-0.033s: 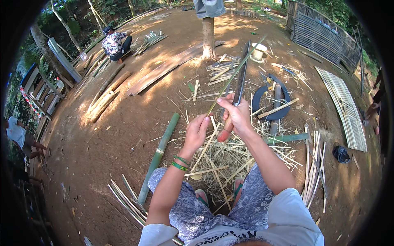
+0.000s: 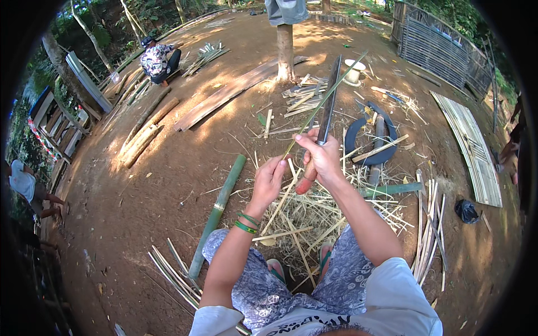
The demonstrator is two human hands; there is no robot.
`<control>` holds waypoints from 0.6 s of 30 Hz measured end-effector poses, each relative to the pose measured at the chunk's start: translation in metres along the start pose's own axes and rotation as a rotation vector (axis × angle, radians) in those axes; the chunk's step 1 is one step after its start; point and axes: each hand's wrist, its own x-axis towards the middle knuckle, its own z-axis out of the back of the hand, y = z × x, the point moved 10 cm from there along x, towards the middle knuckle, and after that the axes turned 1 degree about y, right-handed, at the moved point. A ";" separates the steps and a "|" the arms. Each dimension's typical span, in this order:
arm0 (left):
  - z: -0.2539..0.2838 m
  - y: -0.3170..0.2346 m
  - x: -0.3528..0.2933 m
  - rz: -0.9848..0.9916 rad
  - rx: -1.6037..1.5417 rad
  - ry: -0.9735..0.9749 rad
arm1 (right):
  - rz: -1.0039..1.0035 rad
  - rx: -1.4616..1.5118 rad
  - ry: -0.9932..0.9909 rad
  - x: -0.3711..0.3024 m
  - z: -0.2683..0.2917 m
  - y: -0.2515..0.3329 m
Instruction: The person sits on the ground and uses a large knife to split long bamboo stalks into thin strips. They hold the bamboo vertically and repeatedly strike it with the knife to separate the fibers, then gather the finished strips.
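Note:
My right hand is closed around the wooden, red-ended handle of a machete, whose long dark blade points away from me. A thin green bamboo strip runs alongside and across the blade, passing by my right thumb. Its near end is pinched between the fingers of my left hand, which has green bands at the wrist. Below both hands lies a heap of pale bamboo shavings and slivers between my feet.
A green bamboo pole lies left of my legs, with split strips beside it. To the right are a black ring, more strips and a slatted bamboo panel. Another person squats at the far left.
The far end of the bamboo strip has shifted slightly to the right. My right hand has moved very little on the machete, and my left hand stays in place.

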 end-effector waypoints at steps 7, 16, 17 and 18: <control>0.019 -0.008 -0.001 -0.062 0.152 -0.073 | 0.080 -0.025 -0.088 0.002 0.002 0.001; 0.039 -0.010 0.000 -0.103 0.256 -0.136 | -0.046 -0.032 -0.056 0.000 0.003 -0.006; 0.043 -0.011 0.000 -0.125 0.285 -0.158 | -0.074 -0.012 -0.044 0.001 0.003 -0.007; 0.044 -0.017 0.000 -0.177 0.311 -0.169 | -0.098 0.008 -0.035 0.001 0.006 -0.008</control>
